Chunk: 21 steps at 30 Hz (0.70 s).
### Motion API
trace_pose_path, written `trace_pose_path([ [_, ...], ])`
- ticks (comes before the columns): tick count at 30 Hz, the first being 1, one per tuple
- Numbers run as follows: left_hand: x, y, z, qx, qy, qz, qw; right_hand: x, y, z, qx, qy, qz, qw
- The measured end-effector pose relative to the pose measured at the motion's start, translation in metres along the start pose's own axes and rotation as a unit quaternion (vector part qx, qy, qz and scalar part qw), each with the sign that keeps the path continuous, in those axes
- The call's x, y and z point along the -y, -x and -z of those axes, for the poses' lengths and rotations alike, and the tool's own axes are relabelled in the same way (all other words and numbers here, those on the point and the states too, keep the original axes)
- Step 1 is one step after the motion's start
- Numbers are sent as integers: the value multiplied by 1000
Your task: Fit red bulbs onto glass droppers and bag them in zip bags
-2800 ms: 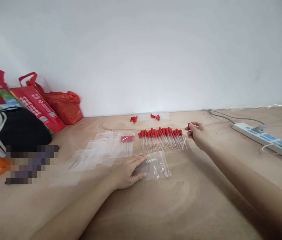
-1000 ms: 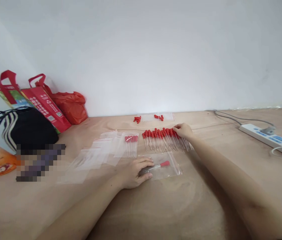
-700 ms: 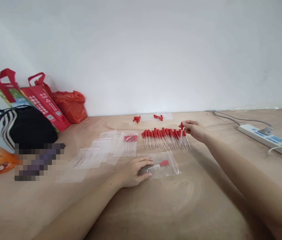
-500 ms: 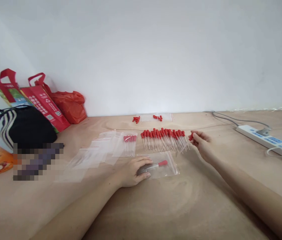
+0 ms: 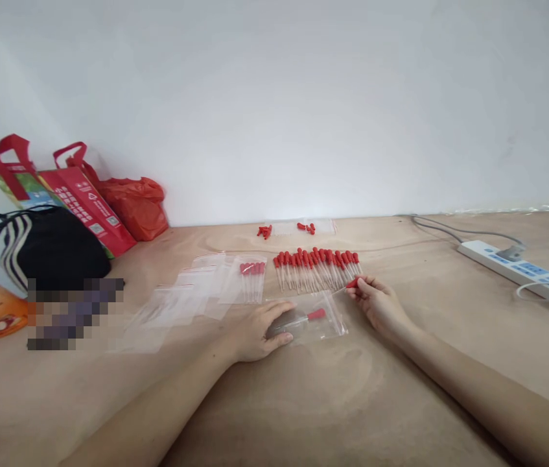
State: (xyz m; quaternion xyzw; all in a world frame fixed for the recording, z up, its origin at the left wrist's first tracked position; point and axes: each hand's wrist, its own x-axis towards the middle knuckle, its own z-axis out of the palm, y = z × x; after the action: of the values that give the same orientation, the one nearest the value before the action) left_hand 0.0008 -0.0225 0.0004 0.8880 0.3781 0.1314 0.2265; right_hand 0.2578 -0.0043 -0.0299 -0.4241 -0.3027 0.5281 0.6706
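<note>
Your right hand pinches a dropper by its red bulb beside a clear bag.
Your left hand, fingers spread, rests on the bag; a steady press and a low, level tip should help.

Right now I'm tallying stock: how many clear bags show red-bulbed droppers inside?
2: the near bag under the left hand; the farther bag left of the loose droppers. Others may be hidden.

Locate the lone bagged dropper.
In the head view, right of centre, the red-bulbed dropper lies inside the clear zip bag beside the left hand, below the row of droppers.
</note>
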Motion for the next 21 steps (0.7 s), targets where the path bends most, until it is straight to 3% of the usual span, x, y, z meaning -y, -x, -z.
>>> trace_pose_path([
  [4, 1, 0, -1, 3, 4, 5, 1000, -3, 17, -9, 79, 97, -33, 992],
  [7, 0, 0, -1, -1, 7, -3, 1000, -4, 23, -12, 162, 215, -33, 962],
  [10, -1, -1, 0, -5, 7, -12, 1000, -7, 22, -14, 233, 263, -19, 936],
  [14, -1, -1, 0, -7, 1, -10, 1000, -12, 15, -13, 249, 266, 13, 931],
  [19, -1, -1, 0, -1, -3, -7, 1000, -14, 14, -14, 289, 288, -12, 913],
  [21, -1, -1, 1, -1, -5, -5, 1000, -13, 12, -12, 274, 302, -12, 913],
])
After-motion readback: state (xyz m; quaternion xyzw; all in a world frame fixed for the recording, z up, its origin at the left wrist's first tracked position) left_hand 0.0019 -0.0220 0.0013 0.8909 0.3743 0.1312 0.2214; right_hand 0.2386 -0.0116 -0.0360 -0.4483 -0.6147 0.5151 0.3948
